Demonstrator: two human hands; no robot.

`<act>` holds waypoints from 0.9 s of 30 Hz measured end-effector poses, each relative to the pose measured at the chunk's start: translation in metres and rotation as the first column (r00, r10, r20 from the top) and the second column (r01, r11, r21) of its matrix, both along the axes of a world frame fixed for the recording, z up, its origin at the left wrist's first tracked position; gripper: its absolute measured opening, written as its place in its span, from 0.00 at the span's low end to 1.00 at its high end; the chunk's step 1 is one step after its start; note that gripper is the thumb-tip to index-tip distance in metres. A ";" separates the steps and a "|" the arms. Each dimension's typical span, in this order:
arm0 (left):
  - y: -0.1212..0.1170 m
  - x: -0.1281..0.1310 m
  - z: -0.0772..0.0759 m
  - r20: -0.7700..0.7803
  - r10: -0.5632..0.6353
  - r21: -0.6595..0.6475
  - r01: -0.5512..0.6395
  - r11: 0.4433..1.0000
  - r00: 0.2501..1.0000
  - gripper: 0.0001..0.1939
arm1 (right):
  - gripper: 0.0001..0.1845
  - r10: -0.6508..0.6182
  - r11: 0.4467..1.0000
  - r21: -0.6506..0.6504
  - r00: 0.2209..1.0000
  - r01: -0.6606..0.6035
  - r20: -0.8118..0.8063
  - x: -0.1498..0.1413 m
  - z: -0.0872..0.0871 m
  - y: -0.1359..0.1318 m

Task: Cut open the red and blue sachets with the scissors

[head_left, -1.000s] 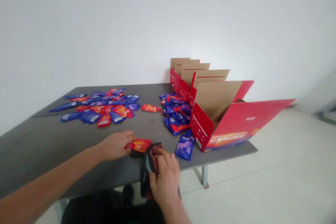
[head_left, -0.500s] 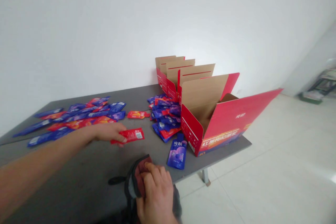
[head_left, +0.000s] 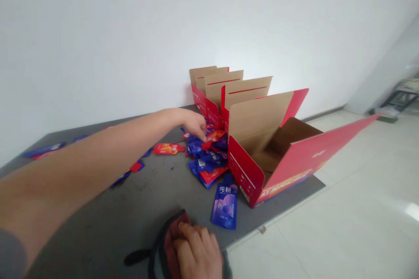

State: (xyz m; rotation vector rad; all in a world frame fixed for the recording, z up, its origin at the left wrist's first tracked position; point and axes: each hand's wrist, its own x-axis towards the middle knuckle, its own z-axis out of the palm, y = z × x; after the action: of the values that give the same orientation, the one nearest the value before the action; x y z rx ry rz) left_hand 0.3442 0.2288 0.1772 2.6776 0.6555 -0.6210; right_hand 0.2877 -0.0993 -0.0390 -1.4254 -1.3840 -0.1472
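Left hand has swung forward to the heap of blue and red foil pouches, its fingers narrowed at a red foil pouch, grip unclear, beside an open red cardboard carton. Right hand clutches a dark maroon-and-grey cloth on the grey table.

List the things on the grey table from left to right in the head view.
blue sachets → red sachet → heap of blue and red sachets → open red cardboard carton
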 end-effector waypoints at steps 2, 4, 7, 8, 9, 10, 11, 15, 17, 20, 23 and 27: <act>-0.003 -0.012 0.006 -0.012 -0.022 0.014 0.022 1.000 1.000 0.18 | 0.03 0.005 1.000 -0.005 1.000 -0.005 0.016 0.001 0.000 -0.001; 0.002 -0.039 0.007 -0.007 -0.011 0.026 0.011 1.000 1.000 0.22 | 0.03 0.011 1.000 -0.008 1.000 -0.011 0.021 0.002 0.001 -0.003; 0.020 -0.096 -0.008 -0.007 0.118 -0.021 -0.118 0.993 0.993 0.25 | 0.03 0.031 0.999 -0.011 0.999 -0.031 0.038 0.005 0.001 -0.005; 0.026 -0.115 -0.017 -0.034 0.181 -0.045 -0.182 0.982 0.983 0.24 | 0.03 0.036 0.999 -0.007 0.998 -0.035 0.047 0.005 0.001 -0.005; 0.032 -0.134 -0.028 -0.061 0.212 -0.050 -0.215 0.975 0.975 0.22 | 0.04 0.034 0.999 0.003 0.998 -0.035 0.057 0.006 0.000 -0.004; 0.037 -0.152 -0.039 -0.080 0.238 -0.044 -0.242 0.969 0.968 0.19 | 0.04 0.030 0.999 0.011 0.997 -0.031 0.069 0.006 -0.001 -0.004; 0.040 -0.168 -0.049 -0.089 0.269 -0.030 -0.273 0.962 0.959 0.18 | 0.04 0.023 1.000 0.016 0.996 -0.024 0.085 0.006 -0.003 -0.003; 0.045 -0.203 -0.081 -0.071 0.328 0.001 -0.329 0.944 0.942 0.16 | 0.05 -0.052 0.996 0.077 0.990 0.042 0.129 0.004 -0.011 0.004; 0.044 -0.202 -0.091 -0.049 0.319 -0.012 -0.319 0.948 0.947 0.17 | 0.05 -0.073 0.994 0.093 0.988 0.060 0.139 0.003 -0.014 0.005; 0.040 -0.177 -0.100 -0.009 0.277 -0.028 -0.277 0.961 0.961 0.17 | 0.05 -0.040 0.998 0.052 0.984 0.031 0.174 0.005 -0.013 0.003; 0.031 -0.139 -0.105 0.024 0.202 -0.041 -0.201 0.979 0.979 0.17 | 0.03 -0.017 1.000 0.004 0.976 0.016 0.216 0.008 -0.009 0.000; 0.015 -0.108 -0.101 0.010 0.113 -0.055 -0.112 0.992 0.994 0.19 | 0.06 0.012 0.999 -0.032 0.980 -0.006 0.201 0.009 -0.005 -0.004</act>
State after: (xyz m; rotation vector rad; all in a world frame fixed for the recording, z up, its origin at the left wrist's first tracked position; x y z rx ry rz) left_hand 0.2361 0.2442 0.0760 2.5717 0.7680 -0.5817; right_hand 0.2968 -0.1030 -0.0441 -1.4610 -1.5631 -0.2713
